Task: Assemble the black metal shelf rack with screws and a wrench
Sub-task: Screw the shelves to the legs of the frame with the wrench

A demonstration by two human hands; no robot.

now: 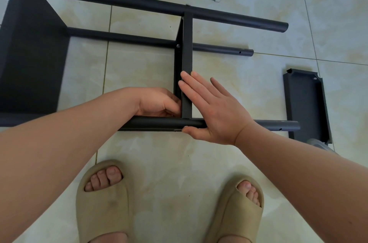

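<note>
Our right hand (211,111) presses flat against the shelf (187,53); our left hand (157,103) curls at its joint, grip unclear. The rack (33,53) looks stiff and heavy, so we'd hold the pole (159,123).

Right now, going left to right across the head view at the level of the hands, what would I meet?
End shelf → left hand → middle shelf → right hand → loose shelf panel.

No text, label, brand, number or sign is readable on the black metal rack (187,47), the loose shelf panel (304,103), the sandals (103,209) or the tiled floor (159,163).
</note>
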